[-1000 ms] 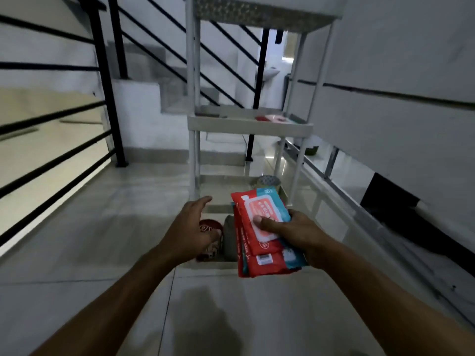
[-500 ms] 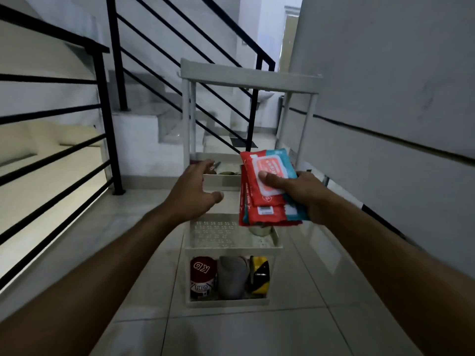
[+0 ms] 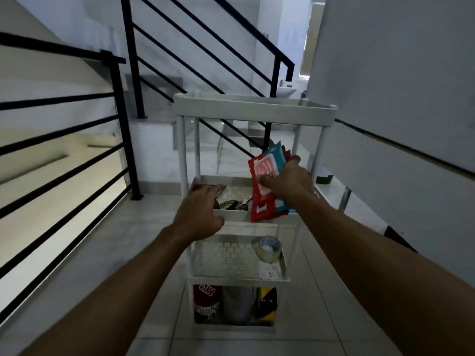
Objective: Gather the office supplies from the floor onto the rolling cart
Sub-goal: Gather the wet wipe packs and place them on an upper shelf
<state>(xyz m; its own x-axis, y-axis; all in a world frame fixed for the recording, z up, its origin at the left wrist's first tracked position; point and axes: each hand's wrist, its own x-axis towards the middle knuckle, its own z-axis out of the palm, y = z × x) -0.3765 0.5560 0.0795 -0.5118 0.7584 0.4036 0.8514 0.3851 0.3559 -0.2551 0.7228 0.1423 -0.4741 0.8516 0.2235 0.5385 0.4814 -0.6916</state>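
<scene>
The right hand (image 3: pixel 288 179) grips a stack of red and teal packs (image 3: pixel 267 186), thumb across the top one, holding them over the right side of the cart's (image 3: pixel 253 109) 2nd tier; their label print is too blurred to read. The left hand (image 3: pixel 203 209) hangs above that tier's left side, fingers loosely curled and holding nothing. A tape roll (image 3: pixel 267 249) sits on the 3rd tier. On the bottom tier stands a red can (image 3: pixel 207 300) (its letters read "KG", upside down), beside a grey bottle (image 3: pixel 237 305).

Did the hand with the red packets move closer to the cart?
Yes. The right hand has carried the red and blue packets forward, over the front rim of the white cart's second shelf.
</scene>
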